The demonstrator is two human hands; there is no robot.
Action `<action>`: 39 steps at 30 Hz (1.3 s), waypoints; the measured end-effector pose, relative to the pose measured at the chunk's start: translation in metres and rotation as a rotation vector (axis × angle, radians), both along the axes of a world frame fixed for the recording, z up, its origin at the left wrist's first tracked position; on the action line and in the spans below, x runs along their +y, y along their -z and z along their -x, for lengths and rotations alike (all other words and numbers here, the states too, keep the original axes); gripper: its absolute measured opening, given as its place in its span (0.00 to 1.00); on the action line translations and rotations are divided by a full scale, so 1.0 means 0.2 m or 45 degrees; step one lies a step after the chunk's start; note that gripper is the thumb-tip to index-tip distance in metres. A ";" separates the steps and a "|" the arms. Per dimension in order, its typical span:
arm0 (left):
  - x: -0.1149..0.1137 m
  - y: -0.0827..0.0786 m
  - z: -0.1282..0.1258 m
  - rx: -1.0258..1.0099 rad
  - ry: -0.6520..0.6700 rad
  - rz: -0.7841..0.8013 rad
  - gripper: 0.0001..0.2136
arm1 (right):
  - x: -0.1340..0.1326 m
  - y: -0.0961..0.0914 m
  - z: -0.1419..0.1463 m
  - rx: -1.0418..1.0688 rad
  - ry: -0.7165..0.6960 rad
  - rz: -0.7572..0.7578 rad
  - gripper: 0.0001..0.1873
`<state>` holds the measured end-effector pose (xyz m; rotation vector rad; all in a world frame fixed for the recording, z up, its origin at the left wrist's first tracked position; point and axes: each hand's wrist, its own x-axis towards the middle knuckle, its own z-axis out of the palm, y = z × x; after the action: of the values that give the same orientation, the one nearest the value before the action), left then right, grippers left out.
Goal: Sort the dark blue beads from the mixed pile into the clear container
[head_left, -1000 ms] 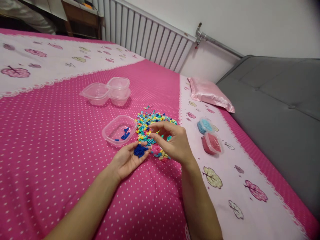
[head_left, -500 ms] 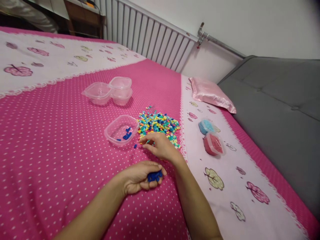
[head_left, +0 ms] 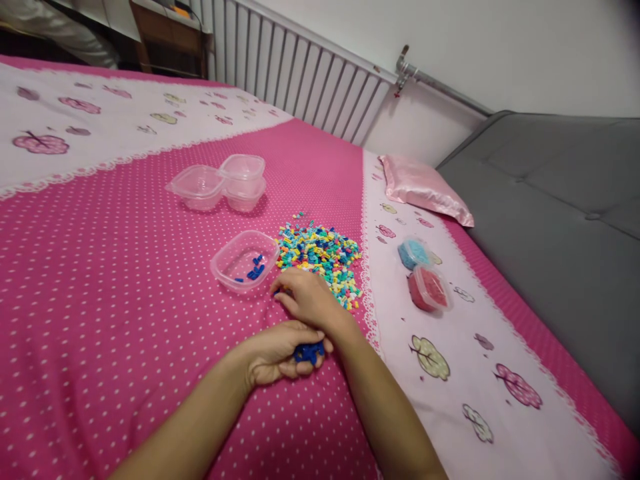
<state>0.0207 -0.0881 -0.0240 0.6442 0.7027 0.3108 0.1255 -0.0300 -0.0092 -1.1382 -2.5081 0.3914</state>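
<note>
Item: left hand [head_left: 284, 352], near centre, fingers curled together around a handful of blue pieces [head_left: 309, 353], which shows at the opening on the right side of the fist.

Item: right hand [head_left: 311, 301], just beyond the left, bent at the wrist, fingertips down by the bedspread [head_left: 150, 313]. A trace of dark blue shows between thumb and forefinger; whether they are clamped on it cannot be told.

Item: open container [head_left: 226, 268], transparent, left of the pile and just beyond the right fingertips; a few blue pieces [head_left: 257, 272] lie toward its right side.

Item: mixed pile [head_left: 320, 248] of small coloured pieces, right of the container, spread on the bedspread, its near part behind the right hand.

Item: blue tub [head_left: 414, 253] and red tub [head_left: 430, 290], farther right, side by side.

Item: spare containers [head_left: 201, 188], far left of centre, one beside a stack.

Handling note, by judgement: single blue pieces seem best taken in a fingertip pinch, wrist raised enough not to drag the pile. The left palm should face up, fingers snug, since its open side could spill. The crowded forearms want a little room.
</note>
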 end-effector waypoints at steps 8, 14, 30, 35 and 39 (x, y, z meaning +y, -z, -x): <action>0.08 -0.01 0.01 -0.224 -0.419 0.344 0.10 | -0.04 -0.22 -0.17 0.339 0.115 -0.073 0.05; 0.09 -0.02 0.02 -0.392 -0.619 0.363 0.14 | -0.17 -0.32 -0.20 0.229 -0.004 0.162 0.06; 0.06 0.04 0.03 -0.429 -0.645 0.271 0.08 | -0.33 0.18 -0.46 0.190 1.164 -0.216 0.18; 0.02 0.02 0.02 -0.404 -0.676 0.211 0.11 | -0.39 0.31 -0.46 0.181 1.270 -0.334 0.16; -0.03 -0.03 0.03 -0.343 -0.660 0.191 0.12 | -0.39 0.29 -0.45 0.184 1.304 -0.321 0.14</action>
<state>0.0144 -0.0938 -0.0172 0.2608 0.6182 0.8001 0.2154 -0.1073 -0.0682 -1.9577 -1.4952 -0.1229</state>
